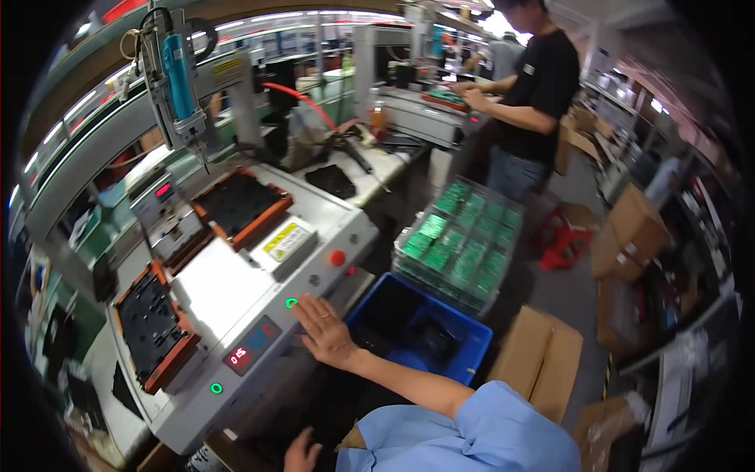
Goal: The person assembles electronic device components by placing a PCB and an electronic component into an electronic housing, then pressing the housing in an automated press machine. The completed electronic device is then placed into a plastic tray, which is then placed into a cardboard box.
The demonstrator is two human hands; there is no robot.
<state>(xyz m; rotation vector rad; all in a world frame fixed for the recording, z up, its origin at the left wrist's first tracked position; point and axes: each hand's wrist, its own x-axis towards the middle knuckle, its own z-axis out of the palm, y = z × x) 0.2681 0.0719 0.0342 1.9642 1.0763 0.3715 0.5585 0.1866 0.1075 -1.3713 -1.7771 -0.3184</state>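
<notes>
My right hand (329, 334) reaches across to the front panel of a white bench machine (330, 224). Its fingers are stretched out, with the tips at a green-lit ring button (292, 303); whether they press it I cannot tell. Low in the view, my left hand (303, 454) is partly cut off by the lower edge, fingers apart and holding nothing visible. A second green-lit button (216, 388) sits farther left, beyond a red digital display (240, 356). On the machine are two orange-framed black fixtures, one at the left (153, 326) and one farther back (242, 206).
A teal dispensing cylinder (178, 79) with a needle hangs above the machine. A red knob (337, 257) sticks out of its front. To the right are a blue bin (472, 346), a clear tray of green circuit boards (460, 244) and a cardboard box (539, 358). Another person (546, 79) works beyond.
</notes>
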